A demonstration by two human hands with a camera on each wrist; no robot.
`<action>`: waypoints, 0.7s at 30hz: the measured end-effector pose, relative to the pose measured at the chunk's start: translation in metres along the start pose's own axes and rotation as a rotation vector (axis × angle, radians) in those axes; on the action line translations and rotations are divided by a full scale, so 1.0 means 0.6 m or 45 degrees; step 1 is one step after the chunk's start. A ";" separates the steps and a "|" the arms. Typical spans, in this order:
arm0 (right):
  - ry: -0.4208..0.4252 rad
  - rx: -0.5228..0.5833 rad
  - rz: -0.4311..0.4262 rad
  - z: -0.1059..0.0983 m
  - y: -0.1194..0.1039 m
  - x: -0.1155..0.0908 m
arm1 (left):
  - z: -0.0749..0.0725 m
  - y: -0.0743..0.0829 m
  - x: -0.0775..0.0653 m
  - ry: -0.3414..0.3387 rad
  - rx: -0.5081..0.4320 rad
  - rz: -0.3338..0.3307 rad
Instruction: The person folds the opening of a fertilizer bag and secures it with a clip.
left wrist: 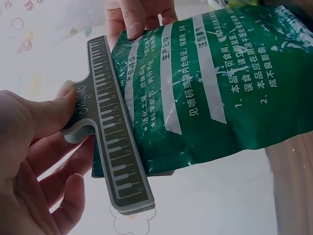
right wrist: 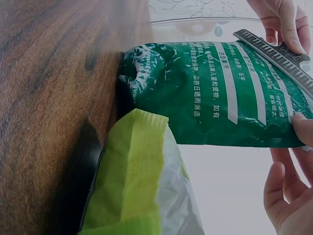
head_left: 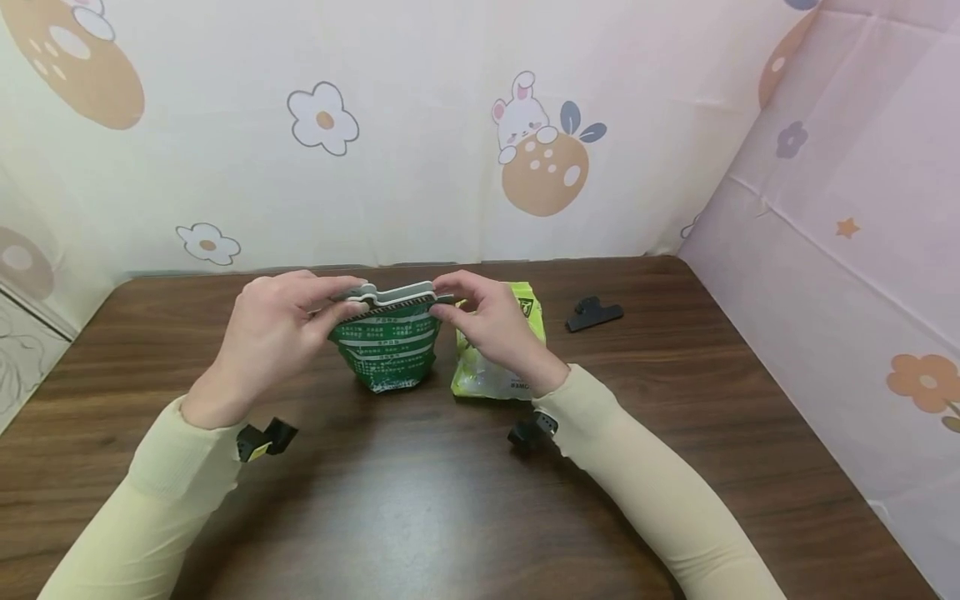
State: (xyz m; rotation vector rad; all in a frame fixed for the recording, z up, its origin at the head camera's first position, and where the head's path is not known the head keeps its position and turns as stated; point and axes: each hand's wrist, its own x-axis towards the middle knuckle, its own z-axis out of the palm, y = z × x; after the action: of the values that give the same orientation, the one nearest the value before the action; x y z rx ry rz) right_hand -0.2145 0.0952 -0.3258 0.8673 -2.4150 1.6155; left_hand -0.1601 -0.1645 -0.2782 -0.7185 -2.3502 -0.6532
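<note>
Gray clip [head_left: 401, 293] across the top of a green bag [head_left: 392, 350].
The left hand [head_left: 277, 325] pinches the clip's handles; the bag stands upright on the table [head_left: 405, 508]; the right hand [head_left: 491, 317] pinches its top right corner; just beside is a yellow-green bag [head_left: 480, 377]; farther right, well apart, lies a black clip [head_left: 594, 315].

And there's the left hand [left wrist: 24, 127] at frame left, pinching the grip of a piano-key clip [left wrist: 113, 117] that slants across the end of the green bag [left wrist: 227, 117]! Up top, the right hand [left wrist: 133, 18] pinches the bag's corner.
</note>
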 end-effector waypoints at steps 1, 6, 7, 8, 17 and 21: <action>0.000 -0.001 0.006 0.000 0.000 0.000 | 0.000 0.000 0.000 -0.001 0.012 0.008; -0.024 -0.017 0.035 -0.002 0.001 0.001 | 0.003 0.000 0.000 -0.002 0.044 0.018; -0.031 -0.017 0.040 -0.002 0.002 0.002 | 0.003 0.000 0.000 -0.001 0.048 0.020; -0.036 -0.018 0.041 -0.003 0.003 0.002 | 0.004 0.000 0.000 0.001 0.051 0.025; -0.119 0.081 0.053 -0.020 0.012 0.007 | 0.005 0.000 0.001 0.008 0.060 0.052; -0.099 0.061 0.081 -0.022 0.013 0.007 | 0.004 0.001 0.001 0.008 0.076 0.060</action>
State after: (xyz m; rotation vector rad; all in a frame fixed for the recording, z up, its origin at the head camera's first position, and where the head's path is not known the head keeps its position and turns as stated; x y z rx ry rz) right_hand -0.2250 0.1072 -0.3248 0.8852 -2.4899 1.6994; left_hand -0.1610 -0.1622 -0.2793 -0.7420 -2.3294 -0.5612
